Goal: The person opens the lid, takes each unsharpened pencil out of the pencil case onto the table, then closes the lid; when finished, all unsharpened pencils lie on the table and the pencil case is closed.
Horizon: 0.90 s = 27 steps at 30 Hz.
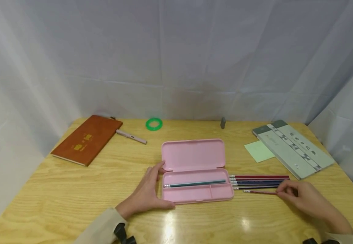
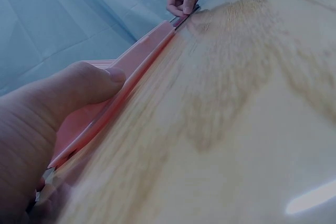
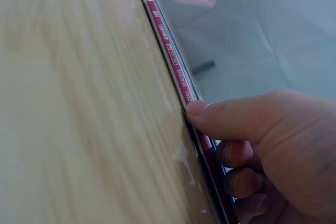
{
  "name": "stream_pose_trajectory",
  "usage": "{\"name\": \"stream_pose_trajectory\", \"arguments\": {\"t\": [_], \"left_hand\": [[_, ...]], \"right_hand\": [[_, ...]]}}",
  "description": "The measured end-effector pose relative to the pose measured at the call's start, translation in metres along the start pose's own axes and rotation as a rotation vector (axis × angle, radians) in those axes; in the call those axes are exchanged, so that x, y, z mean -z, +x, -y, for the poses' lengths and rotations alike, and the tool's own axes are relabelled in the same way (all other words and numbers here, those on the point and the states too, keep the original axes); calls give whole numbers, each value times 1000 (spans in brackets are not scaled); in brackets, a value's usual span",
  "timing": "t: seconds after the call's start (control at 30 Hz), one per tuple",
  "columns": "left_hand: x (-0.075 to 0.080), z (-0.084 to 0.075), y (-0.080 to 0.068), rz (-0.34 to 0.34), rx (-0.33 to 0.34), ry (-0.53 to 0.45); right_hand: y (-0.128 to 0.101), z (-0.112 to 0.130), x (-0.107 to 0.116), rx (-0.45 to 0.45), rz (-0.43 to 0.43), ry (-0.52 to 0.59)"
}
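Observation:
A pink pencil case (image 1: 187, 196) lies open on the table, its lid (image 1: 193, 154) folded back. Inside, a dark green pencil (image 1: 198, 183) lies lengthwise in the long compartment. My left hand (image 1: 146, 193) grips the case's left end, with the thumb (image 2: 100, 83) along the front wall and the fingers toward the hinge side. On the right, my right hand (image 1: 306, 200) pinches a red pencil (image 3: 167, 48) between thumb and fingers near its far end. This pencil's eraser end points left toward the case. Just behind it, several red and dark blue pencils (image 1: 260, 180) lie side by side against the case's right end.
At the left are a brown notebook (image 1: 88, 139) and a pale pen (image 1: 131, 136). A green tape ring (image 1: 154, 124) and a small grey block (image 1: 223, 123) stand near the back edge. A grey-green book (image 1: 293, 149) partly covers a light green paper (image 1: 259, 151) at right.

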<state>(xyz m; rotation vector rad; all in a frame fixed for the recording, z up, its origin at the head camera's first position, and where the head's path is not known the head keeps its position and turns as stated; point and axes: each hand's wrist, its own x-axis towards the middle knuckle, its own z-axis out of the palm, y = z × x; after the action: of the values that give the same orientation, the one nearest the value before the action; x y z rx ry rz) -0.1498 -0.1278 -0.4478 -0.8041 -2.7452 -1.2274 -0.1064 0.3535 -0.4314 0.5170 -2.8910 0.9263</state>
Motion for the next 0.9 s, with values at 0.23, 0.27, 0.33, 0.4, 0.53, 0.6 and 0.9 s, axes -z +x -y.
{"name": "stream_pose_trajectory", "arguments": {"t": [0.23, 0.27, 0.33, 0.4, 0.53, 0.6, 0.9], "left_hand": [[-1, 0, -1, 2, 0, -4], [0, 0, -1, 1, 0, -6], [0, -1, -1, -1, 1, -6], [0, -1, 0, -2, 2, -4], [-1, -1, 0, 9, 19, -11], [-2, 0, 0, 14, 30, -11], [-1, -2, 0, 15, 33, -20]], "right_hand": [[25, 31, -21, 37, 20, 32], [31, 37, -24, 38, 40, 40], [45, 51, -29, 37, 88, 53], [60, 64, -35, 59, 129, 63], [89, 85, -52, 172, 179, 66], [100, 96, -62, 212, 210, 41], [133, 144, -92, 271, 281, -149]]}}
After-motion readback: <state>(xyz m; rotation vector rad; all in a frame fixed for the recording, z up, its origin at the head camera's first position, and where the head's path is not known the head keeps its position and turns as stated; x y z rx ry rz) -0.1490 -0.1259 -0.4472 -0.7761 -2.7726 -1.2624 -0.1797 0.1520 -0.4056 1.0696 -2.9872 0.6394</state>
